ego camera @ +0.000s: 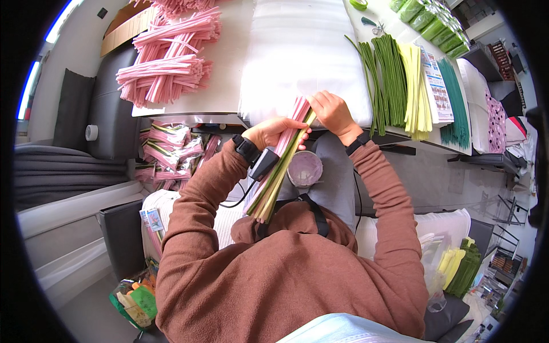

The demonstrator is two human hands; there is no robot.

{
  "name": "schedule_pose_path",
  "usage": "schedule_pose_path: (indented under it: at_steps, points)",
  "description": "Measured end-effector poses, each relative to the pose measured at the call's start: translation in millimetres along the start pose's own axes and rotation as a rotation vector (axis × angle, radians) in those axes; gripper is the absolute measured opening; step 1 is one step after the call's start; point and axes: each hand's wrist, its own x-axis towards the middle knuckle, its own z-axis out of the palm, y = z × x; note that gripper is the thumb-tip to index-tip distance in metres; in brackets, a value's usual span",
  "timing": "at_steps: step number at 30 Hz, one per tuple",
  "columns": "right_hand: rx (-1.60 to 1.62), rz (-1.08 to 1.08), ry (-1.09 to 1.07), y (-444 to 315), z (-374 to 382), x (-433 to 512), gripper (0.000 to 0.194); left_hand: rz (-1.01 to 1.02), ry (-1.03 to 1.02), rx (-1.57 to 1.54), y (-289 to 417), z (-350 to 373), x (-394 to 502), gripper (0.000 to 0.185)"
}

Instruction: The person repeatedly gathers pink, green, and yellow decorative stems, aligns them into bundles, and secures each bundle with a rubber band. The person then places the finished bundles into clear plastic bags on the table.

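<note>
My left hand (276,132) grips a slanted bundle of pink, dark green and pale yellow chenille stems (278,171) around its upper part. At the bundle's top end, the fingers of my right hand (333,112) are closed on the stem tips; the exact grip is partly hidden. The lower ends fan out over my lap. Just beyond both hands, a stack of clear plastic sheets or sleeves (300,55) covers the middle of the white table (231,85). Below the hands, a small round tub (305,169) with a pale purple inside sits between my legs.
Crisscrossed pink stems (171,64) are piled at left. At right lie green stems (389,77), yellow stems (415,94), printed sheets (438,94), teal stems (454,107) and scissors (378,29). Filled clear packets (171,150) are heaped below the table's left side.
</note>
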Motion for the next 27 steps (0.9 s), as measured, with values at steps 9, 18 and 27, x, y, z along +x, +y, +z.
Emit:
schedule_pose_path:
  at_steps: [9, 18, 27]
  points:
    - [0.141, 0.046, 0.003, -8, 4, -5, 0.029, 0.023, -0.032, -0.025, 0, -3, 4, 0.021]
    - [0.154, 0.065, -0.044, -7, 11, -7, 0.029, 0.084, 0.029, 0.091, -16, 5, -18, 0.032]
    - [0.097, 0.07, -0.002, -12, 14, -11, 0.027, 0.15, 0.231, 0.19, -97, 14, -88, 0.023]
